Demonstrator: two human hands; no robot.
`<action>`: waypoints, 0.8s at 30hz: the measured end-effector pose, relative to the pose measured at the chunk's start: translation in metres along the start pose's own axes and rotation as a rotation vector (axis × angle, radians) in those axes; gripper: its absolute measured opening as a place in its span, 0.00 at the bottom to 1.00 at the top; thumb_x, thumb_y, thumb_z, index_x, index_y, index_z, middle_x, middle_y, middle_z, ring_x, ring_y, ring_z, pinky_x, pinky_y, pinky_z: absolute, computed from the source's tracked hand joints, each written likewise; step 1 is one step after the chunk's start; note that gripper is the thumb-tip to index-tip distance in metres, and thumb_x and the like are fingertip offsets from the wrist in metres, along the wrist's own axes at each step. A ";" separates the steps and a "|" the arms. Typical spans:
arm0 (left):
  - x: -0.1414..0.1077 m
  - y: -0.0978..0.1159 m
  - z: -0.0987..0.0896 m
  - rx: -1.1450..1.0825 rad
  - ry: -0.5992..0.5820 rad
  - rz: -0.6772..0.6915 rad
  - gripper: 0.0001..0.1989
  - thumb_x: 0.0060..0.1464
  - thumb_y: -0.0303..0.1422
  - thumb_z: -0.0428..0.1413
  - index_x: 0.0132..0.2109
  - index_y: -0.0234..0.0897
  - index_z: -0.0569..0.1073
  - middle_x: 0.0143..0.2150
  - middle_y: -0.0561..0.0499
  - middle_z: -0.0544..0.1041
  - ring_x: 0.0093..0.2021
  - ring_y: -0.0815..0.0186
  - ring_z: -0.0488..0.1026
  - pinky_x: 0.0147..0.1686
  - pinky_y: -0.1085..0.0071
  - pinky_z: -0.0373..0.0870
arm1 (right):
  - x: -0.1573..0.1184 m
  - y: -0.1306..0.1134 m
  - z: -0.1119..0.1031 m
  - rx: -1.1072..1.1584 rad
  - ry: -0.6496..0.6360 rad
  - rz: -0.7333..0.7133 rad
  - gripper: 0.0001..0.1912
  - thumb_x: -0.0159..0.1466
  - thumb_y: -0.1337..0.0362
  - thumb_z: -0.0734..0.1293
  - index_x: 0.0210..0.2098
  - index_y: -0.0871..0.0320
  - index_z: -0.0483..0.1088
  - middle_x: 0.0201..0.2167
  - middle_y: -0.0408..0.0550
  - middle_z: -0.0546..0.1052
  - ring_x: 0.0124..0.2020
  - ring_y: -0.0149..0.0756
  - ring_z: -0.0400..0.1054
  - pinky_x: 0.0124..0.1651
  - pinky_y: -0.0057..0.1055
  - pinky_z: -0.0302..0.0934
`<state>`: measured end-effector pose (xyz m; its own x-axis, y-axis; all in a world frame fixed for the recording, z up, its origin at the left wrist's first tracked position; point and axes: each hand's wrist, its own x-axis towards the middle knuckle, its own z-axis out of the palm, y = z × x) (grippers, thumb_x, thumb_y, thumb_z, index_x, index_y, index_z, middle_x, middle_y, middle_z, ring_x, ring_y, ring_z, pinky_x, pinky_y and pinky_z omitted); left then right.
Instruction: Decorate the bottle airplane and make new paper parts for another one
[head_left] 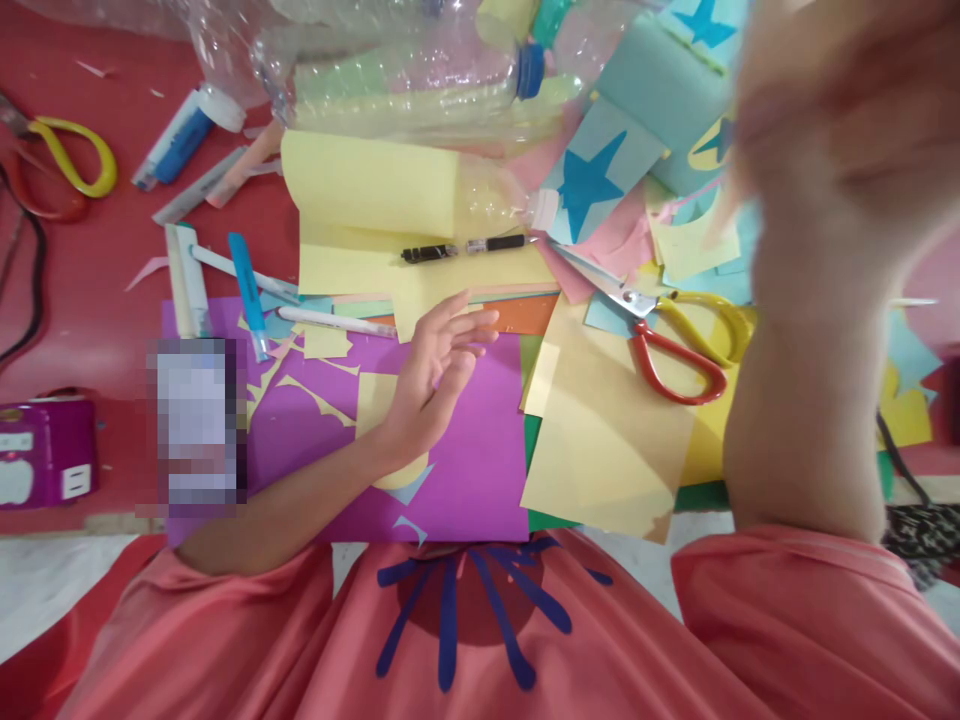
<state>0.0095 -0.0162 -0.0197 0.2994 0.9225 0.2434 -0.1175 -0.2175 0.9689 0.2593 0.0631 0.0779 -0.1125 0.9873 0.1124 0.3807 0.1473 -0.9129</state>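
Note:
My left hand (431,385) is over the purple sheet (480,450), its fingers loosely stretched and holding nothing. Under its wrist lie a pale yellow paper piece (409,472) and small blue scraps (411,487). My right hand (847,110) is raised close to the camera at the upper right, and its fingers are smeared by motion. Below and left of it, scissors (637,300) with red and yellow handles rest on cream paper (615,440). A black pen (465,248) lies on yellow paper (360,265), by a plastic bottle (495,195) partly wrapped in yellow paper.
Clear plastic bottles (405,80) crowd the back. A light-blue paper piece bears a blue star (592,185). On the left are markers (247,290), a glue stick (176,135), a blurred-out phone (196,425), a purple box (49,450) and more scissors (82,155).

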 end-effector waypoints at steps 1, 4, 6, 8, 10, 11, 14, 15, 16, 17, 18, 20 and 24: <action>0.000 -0.002 0.000 -0.011 0.002 0.015 0.20 0.67 0.39 0.49 0.64 0.52 0.60 0.60 0.48 0.73 0.56 0.65 0.74 0.52 0.66 0.74 | -0.004 -0.003 0.008 -0.084 -0.071 -0.089 0.06 0.67 0.61 0.65 0.38 0.53 0.75 0.44 0.49 0.75 0.47 0.38 0.69 0.48 0.34 0.63; 0.000 -0.005 0.000 -0.080 0.010 0.014 0.23 0.67 0.43 0.47 0.67 0.60 0.56 0.66 0.52 0.67 0.63 0.62 0.68 0.56 0.62 0.72 | -0.013 -0.006 0.032 -0.348 -0.500 -0.236 0.05 0.62 0.70 0.66 0.33 0.55 0.74 0.35 0.50 0.77 0.36 0.36 0.70 0.42 0.36 0.63; 0.001 -0.006 -0.001 -0.098 0.005 -0.025 0.24 0.66 0.47 0.47 0.67 0.60 0.56 0.68 0.53 0.65 0.65 0.59 0.66 0.59 0.58 0.70 | -0.018 -0.004 0.042 -0.427 -0.744 -0.192 0.07 0.61 0.70 0.65 0.34 0.55 0.74 0.36 0.48 0.78 0.37 0.37 0.71 0.41 0.35 0.63; 0.001 -0.004 -0.002 -0.057 -0.008 -0.108 0.25 0.65 0.49 0.47 0.66 0.55 0.60 0.69 0.52 0.64 0.68 0.56 0.62 0.63 0.56 0.65 | -0.019 -0.001 0.046 -0.457 -0.910 -0.133 0.08 0.62 0.67 0.64 0.39 0.55 0.74 0.39 0.47 0.78 0.38 0.37 0.72 0.41 0.35 0.63; 0.002 -0.002 -0.003 0.014 -0.014 -0.206 0.24 0.64 0.48 0.49 0.64 0.49 0.65 0.69 0.50 0.63 0.69 0.54 0.60 0.66 0.57 0.60 | -0.018 0.001 0.045 -0.450 -0.978 -0.076 0.09 0.63 0.65 0.63 0.42 0.55 0.74 0.39 0.47 0.78 0.38 0.36 0.72 0.40 0.34 0.63; 0.002 -0.001 -0.004 0.041 -0.010 -0.239 0.24 0.64 0.47 0.49 0.64 0.48 0.66 0.69 0.49 0.63 0.69 0.54 0.60 0.67 0.58 0.60 | -0.016 0.001 0.044 -0.454 -0.938 -0.047 0.09 0.62 0.66 0.63 0.41 0.56 0.73 0.38 0.47 0.78 0.37 0.36 0.72 0.39 0.33 0.62; 0.002 0.001 -0.005 0.061 0.005 -0.265 0.24 0.64 0.47 0.51 0.64 0.46 0.66 0.70 0.47 0.62 0.68 0.55 0.61 0.66 0.59 0.61 | -0.008 0.000 0.039 -0.520 -0.552 0.066 0.07 0.60 0.71 0.63 0.37 0.57 0.71 0.34 0.47 0.77 0.34 0.34 0.70 0.39 0.33 0.60; 0.001 0.001 -0.005 0.055 0.009 -0.265 0.25 0.64 0.47 0.51 0.64 0.46 0.65 0.70 0.47 0.61 0.69 0.55 0.61 0.66 0.59 0.61 | -0.005 0.000 0.038 -0.534 -0.412 0.122 0.07 0.60 0.73 0.63 0.35 0.57 0.70 0.32 0.46 0.76 0.32 0.34 0.69 0.39 0.33 0.60; 0.001 0.001 -0.004 0.051 0.016 -0.263 0.25 0.64 0.47 0.51 0.64 0.46 0.65 0.71 0.47 0.60 0.69 0.55 0.60 0.66 0.59 0.62 | -0.003 0.000 0.037 -0.530 -0.308 0.180 0.06 0.60 0.73 0.63 0.34 0.57 0.69 0.31 0.46 0.75 0.31 0.34 0.68 0.38 0.33 0.59; 0.001 0.002 -0.004 0.048 0.023 -0.261 0.25 0.64 0.47 0.51 0.64 0.46 0.65 0.71 0.47 0.59 0.69 0.55 0.60 0.66 0.60 0.62 | 0.000 0.001 0.037 -0.513 -0.243 0.234 0.05 0.61 0.72 0.63 0.32 0.56 0.67 0.29 0.45 0.74 0.28 0.33 0.67 0.36 0.33 0.59; 0.002 0.002 -0.004 0.046 0.031 -0.259 0.25 0.64 0.46 0.51 0.64 0.46 0.65 0.71 0.47 0.60 0.69 0.55 0.61 0.65 0.60 0.62 | 0.002 0.002 0.037 -0.495 -0.216 0.281 0.05 0.62 0.70 0.63 0.30 0.56 0.67 0.27 0.44 0.73 0.26 0.32 0.66 0.34 0.33 0.58; 0.002 0.003 -0.002 0.046 0.045 -0.257 0.25 0.64 0.46 0.51 0.65 0.45 0.64 0.69 0.47 0.64 0.66 0.57 0.66 0.63 0.62 0.66 | 0.005 0.004 0.038 -0.473 -0.232 0.353 0.11 0.65 0.66 0.63 0.25 0.56 0.65 0.21 0.42 0.70 0.21 0.29 0.61 0.31 0.32 0.55; 0.003 0.005 0.000 0.061 0.061 -0.233 0.24 0.65 0.42 0.51 0.65 0.43 0.63 0.63 0.46 0.72 0.59 0.61 0.73 0.58 0.66 0.71 | 0.008 0.013 0.041 -0.363 -0.327 0.466 0.18 0.67 0.62 0.64 0.20 0.57 0.66 0.14 0.37 0.60 0.16 0.24 0.49 0.25 0.29 0.47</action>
<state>0.0103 -0.0146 -0.0146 0.2535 0.9672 0.0121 0.0054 -0.0140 0.9999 0.2255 0.0707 0.0506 -0.1119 0.8922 -0.4376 0.7344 -0.2224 -0.6412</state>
